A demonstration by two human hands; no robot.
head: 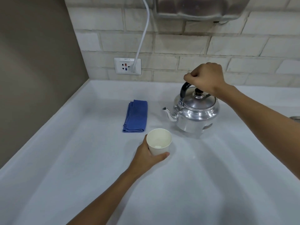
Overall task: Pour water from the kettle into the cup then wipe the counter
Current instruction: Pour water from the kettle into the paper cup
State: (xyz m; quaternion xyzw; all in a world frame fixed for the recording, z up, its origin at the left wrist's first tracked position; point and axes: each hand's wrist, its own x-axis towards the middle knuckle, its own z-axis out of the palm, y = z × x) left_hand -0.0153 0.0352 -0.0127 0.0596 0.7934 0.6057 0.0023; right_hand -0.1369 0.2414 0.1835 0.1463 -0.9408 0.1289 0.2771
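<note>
A shiny metal kettle (pixel 196 112) stands upright on the white counter (pixel 211 184), its spout pointing left toward the cup. My right hand (pixel 205 77) is closed around its black handle above the lid. A white paper cup (pixel 159 141) stands just in front and to the left of the kettle, and my left hand (pixel 149 155) wraps around its lower side. The cup's inside looks nearly empty, with a faint glint at the bottom. A folded blue cloth (pixel 136 116) lies flat on the counter behind and to the left of the cup.
A brick-patterned back wall carries a socket (pixel 127 66) with a white cable (pixel 142 34) plugged in. A metal appliance (pixel 199 7) hangs above the kettle. A brown side wall bounds the counter on the left. A metal rim (pixel 294 118) shows at the right edge.
</note>
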